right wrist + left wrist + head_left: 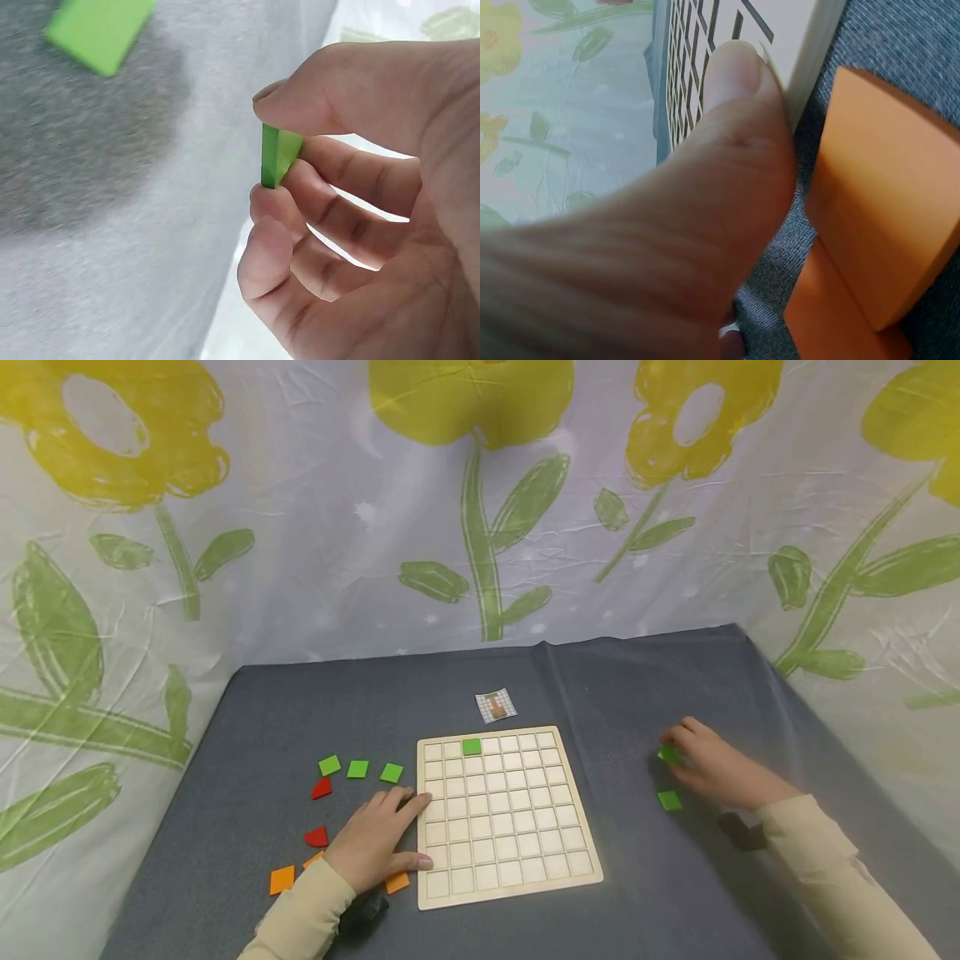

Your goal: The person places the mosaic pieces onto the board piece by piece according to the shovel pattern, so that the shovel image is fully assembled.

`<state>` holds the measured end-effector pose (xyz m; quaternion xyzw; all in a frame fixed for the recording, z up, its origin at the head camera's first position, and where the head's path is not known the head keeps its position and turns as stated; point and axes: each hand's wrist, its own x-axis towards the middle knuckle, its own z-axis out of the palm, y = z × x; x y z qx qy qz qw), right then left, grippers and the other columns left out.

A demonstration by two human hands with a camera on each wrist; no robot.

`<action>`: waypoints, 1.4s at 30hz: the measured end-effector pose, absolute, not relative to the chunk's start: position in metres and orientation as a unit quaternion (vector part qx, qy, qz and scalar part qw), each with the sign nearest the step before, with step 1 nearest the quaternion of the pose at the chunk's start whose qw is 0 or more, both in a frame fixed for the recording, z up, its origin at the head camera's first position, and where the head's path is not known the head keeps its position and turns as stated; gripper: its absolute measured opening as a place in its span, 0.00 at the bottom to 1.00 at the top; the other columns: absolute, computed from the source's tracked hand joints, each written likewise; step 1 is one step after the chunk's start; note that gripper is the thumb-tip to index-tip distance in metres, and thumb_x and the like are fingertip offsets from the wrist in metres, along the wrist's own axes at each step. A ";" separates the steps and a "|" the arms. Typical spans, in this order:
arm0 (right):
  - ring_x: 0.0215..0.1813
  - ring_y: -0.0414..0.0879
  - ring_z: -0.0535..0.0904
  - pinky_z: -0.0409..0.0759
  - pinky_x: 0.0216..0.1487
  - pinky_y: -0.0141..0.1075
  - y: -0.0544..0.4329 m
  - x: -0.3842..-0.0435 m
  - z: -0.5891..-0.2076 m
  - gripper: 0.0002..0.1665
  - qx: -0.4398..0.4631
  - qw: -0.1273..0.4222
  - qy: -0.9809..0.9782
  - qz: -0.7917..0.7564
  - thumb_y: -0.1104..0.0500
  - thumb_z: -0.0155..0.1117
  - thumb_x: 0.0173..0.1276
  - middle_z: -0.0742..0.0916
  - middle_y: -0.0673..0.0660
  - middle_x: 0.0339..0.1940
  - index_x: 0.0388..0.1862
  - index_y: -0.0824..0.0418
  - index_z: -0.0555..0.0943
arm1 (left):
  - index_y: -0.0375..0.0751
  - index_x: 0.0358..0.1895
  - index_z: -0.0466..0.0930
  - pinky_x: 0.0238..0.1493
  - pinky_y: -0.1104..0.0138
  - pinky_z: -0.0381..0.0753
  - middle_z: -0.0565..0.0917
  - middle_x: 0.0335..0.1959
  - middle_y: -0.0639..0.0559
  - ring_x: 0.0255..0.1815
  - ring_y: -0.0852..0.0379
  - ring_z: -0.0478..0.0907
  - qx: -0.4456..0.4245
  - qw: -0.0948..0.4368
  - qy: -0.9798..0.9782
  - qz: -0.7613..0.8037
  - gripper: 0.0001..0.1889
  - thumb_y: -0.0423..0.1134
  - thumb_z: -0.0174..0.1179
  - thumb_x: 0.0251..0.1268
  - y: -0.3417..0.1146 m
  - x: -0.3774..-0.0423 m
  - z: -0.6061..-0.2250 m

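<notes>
A light wooden grid board (510, 814) lies on the grey cloth, with one green tile (472, 747) in its top row. My left hand (382, 843) rests along the board's left edge. Its thumb (739, 82) presses on the board's face in the left wrist view. Out to the right, my right hand (716, 764) pinches a green square tile (279, 156) between thumb and fingertips. Below that hand, another green tile (670, 801) lies on the cloth.
Several green tiles, such as this one (357, 769), lie left of the board. Nearby are two red quarter-round tiles (321, 788) and some orange tiles (282, 880), partly hidden by my left arm. A small printed pattern card (496, 705) lies behind the board. A flowered curtain (315, 527) hangs behind the table.
</notes>
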<state>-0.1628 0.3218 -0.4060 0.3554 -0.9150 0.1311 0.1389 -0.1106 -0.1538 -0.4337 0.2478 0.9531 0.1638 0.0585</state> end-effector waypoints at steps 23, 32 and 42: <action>0.43 0.48 0.73 0.77 0.43 0.39 0.262 -0.193 -0.366 0.17 0.311 0.013 -0.939 0.147 0.70 0.66 0.61 0.76 0.56 0.43 0.49 0.64 0.76 | 0.44 0.65 0.71 0.53 0.45 0.74 0.74 0.57 0.41 0.55 0.41 0.72 0.247 0.069 0.951 0.172 0.44 0.62 0.69 0.43 -0.158 -0.112 -0.436; 0.43 0.47 0.74 0.77 0.43 0.37 0.237 -0.206 -0.361 0.19 0.331 0.003 -0.931 0.154 0.70 0.66 0.62 0.76 0.57 0.44 0.52 0.65 0.75 | 0.45 0.66 0.70 0.54 0.44 0.73 0.73 0.58 0.42 0.57 0.41 0.71 0.243 0.077 0.951 0.177 0.44 0.62 0.69 0.43 -0.158 -0.113 -0.436; 0.49 0.48 0.74 0.77 0.48 0.39 0.210 -0.214 -0.358 0.22 0.336 -0.027 -0.926 0.172 0.68 0.64 0.64 0.76 0.57 0.49 0.57 0.64 0.73 | 0.44 0.65 0.71 0.53 0.44 0.74 0.73 0.58 0.41 0.57 0.40 0.71 0.249 0.078 0.948 0.184 0.43 0.61 0.69 0.44 -0.158 -0.113 -0.435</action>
